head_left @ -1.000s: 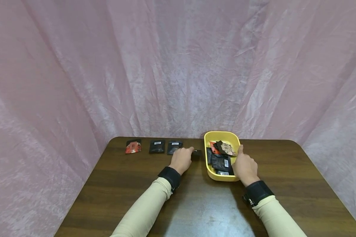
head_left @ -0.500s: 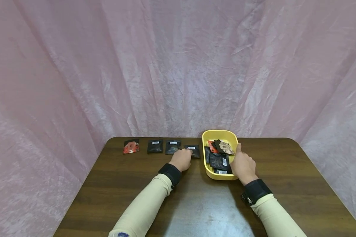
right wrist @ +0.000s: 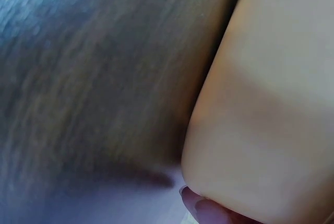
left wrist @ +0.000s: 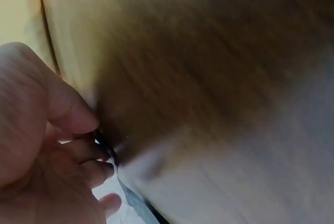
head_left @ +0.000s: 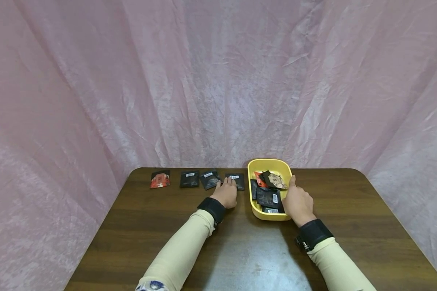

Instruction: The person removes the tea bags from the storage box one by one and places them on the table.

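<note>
A dark wooden table (head_left: 349, 226) with rounded far corners carries a row of four small packets along its far edge. From the far left corner inward lie a red packet (head_left: 160, 179), a black packet (head_left: 189, 178), a second black packet (head_left: 210, 180) turned slightly askew, and a third black packet (head_left: 235, 181). Just beside that last packet, near the middle of the far edge, a yellow tray (head_left: 256, 165) sits on the wood with more packets heaped in it. A pale glare patch marks the table toward its near edge.
</note>
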Tool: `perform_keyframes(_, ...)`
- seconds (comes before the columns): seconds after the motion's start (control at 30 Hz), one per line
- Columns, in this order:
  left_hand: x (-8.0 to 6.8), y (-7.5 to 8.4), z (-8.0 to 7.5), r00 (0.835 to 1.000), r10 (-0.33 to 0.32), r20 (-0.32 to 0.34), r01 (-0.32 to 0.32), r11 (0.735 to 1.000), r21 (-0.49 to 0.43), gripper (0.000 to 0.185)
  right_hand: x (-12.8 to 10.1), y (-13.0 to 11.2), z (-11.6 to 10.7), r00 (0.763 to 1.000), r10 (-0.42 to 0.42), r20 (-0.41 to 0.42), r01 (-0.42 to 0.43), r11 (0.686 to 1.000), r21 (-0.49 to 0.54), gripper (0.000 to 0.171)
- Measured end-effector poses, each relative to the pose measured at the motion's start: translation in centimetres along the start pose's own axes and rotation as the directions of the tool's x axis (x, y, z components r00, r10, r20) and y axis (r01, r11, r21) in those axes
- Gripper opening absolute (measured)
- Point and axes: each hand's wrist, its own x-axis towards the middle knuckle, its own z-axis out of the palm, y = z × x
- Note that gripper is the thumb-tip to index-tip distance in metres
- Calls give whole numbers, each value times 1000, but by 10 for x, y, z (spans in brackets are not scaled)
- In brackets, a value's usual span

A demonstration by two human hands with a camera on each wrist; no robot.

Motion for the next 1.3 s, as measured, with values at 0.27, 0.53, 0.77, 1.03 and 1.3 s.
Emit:
perform_keyframes(0.27, -16, 9, -10, 1000, -11, -28, 13, 999, 39, 84, 0, -1, -1, 1000, 5, 2, -5, 1000, 5, 92)
perform_keyframes(0.53, -15, 9, -7, 999, -11, -31, 12, 999, 47, 85, 0, -1, 1, 1000, 0, -3, 0, 1000, 6, 91)
perform_keyframes(0.77, -14, 8, -5, 999, -13, -43, 15, 999, 48, 87, -1, -1, 0, 1000, 4, 1, -4, 1000, 10, 91)
perform_keyframes(1.03, -13, 11, -10, 990, 1, -143, 12, 996, 91, 100, -1, 1, 2, 1000, -7, -19, 7, 1000, 12, 92)
perform_keyframes(1.3, -15, 20, -24, 927, 86, -366, -56, 994, 94, 65, 0, 1, 0, 1000, -7, -7, 7, 1000, 8, 92)
